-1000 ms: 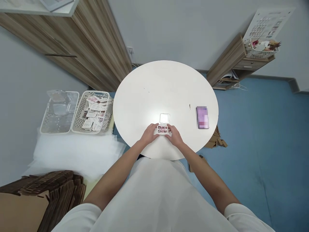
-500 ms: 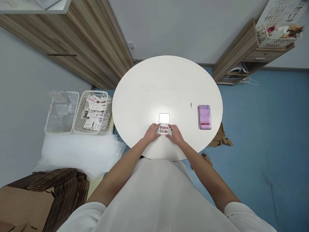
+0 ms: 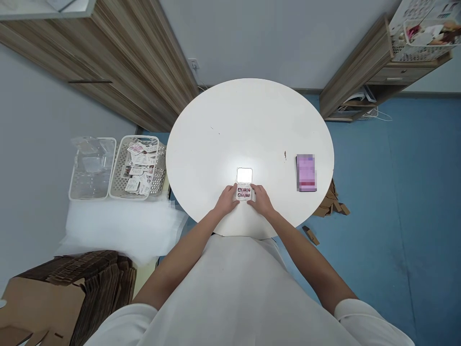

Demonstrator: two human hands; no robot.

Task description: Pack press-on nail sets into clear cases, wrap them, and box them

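A small clear hinged case (image 3: 244,184) lies open on the round white table (image 3: 248,125) near its front edge. Its lower half holds several dark red and pink pieces; its lid lies flat beyond it. My left hand (image 3: 226,201) grips the case's left side with curled fingers. My right hand (image 3: 261,200) grips its right side the same way.
A purple phone-sized box (image 3: 306,172) lies on the table's right part. Left of the table stand a clear-lidded white basket (image 3: 91,167) and a white basket of printed packets (image 3: 139,166). Flattened cardboard (image 3: 61,288) is stacked at lower left. Cardboard scraps (image 3: 333,206) lie on the blue floor.
Both hands stay on the case, with only slight finger shifts. The camera view has drifted a little.
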